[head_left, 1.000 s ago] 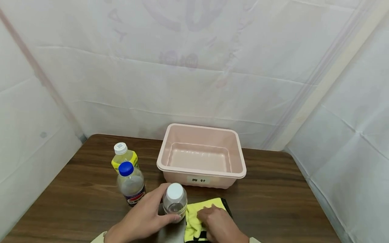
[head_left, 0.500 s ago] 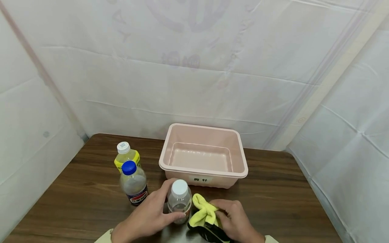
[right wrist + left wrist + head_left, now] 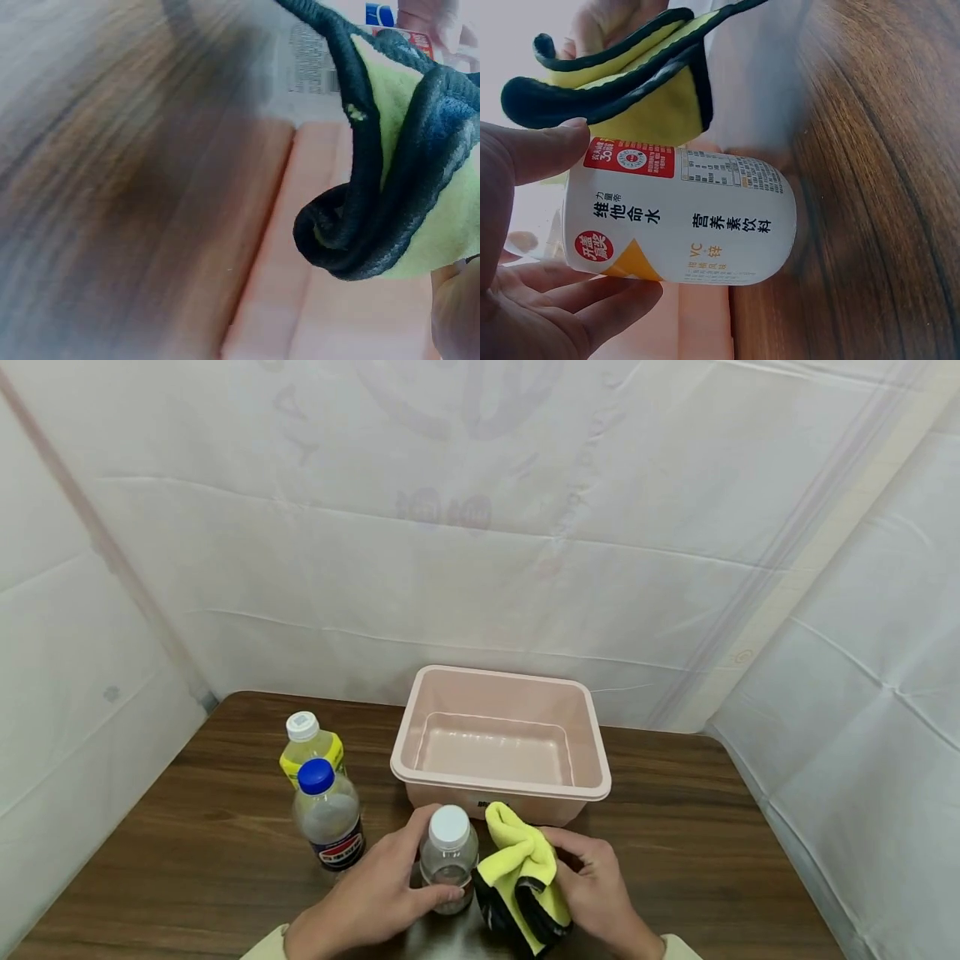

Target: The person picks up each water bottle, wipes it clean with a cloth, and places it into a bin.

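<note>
In the head view my left hand (image 3: 378, 887) grips a clear plastic drink bottle (image 3: 453, 850) with a white cap, thumb on the near side. It stands upright on the table before the bin. From the left wrist, its white wraparound label (image 3: 675, 214) shows, with the fingers reaching round the far side. Just right of the bottle, my right hand (image 3: 596, 881) pinches a yellow-green cloth (image 3: 525, 852) with black edging, bunched up in folds. Seen from the right wrist, the cloth (image 3: 391, 94) hangs with a rolled black edge, and most of that hand lies out of frame.
A pink plastic bin (image 3: 498, 785) with a label on its front stands behind the hands. To the left are a blue-capped bottle (image 3: 327, 814) and a white-capped bottle (image 3: 311, 747) with a yellow label. White sheeting (image 3: 450, 585) surrounds the dark wooden table (image 3: 697, 843).
My right hand has lifted the cloth off the table, where it lay flat, and gathered it up beside the bottle. The left hand and its bottle have shifted slightly right.
</note>
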### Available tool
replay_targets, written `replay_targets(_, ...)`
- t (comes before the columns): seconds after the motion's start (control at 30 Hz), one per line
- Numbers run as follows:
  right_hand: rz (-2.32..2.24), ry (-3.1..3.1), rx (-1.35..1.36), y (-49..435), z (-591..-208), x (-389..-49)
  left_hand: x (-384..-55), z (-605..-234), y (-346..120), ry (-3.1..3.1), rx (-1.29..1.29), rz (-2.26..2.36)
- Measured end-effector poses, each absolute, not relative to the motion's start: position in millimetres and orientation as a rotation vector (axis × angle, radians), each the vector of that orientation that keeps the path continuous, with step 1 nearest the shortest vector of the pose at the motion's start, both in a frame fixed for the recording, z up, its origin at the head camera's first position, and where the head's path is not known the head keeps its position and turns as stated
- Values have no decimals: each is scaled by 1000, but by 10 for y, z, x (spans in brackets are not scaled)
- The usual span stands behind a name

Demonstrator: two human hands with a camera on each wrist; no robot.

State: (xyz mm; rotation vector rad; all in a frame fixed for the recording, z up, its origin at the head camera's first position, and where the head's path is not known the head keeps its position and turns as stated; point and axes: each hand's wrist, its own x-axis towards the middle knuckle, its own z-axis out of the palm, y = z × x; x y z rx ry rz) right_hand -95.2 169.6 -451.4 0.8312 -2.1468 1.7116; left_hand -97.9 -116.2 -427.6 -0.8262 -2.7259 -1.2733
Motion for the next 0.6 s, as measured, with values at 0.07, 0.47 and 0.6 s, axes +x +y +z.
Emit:
replay_targets(0.07,1700,-2137,862,1670,-4474,-958,-978,-4277,-1158,-2731,-823,-1264)
replay_targets(0.47,1554,-2142,992,1479,-4318,-995,-1008,-4279,-1104,-2811,-979,-1266)
replay_targets(0.6,1447,-2245,990,1463,-4295,-1009,-1013,-4269,-1079,-2842,-1009,-1243)
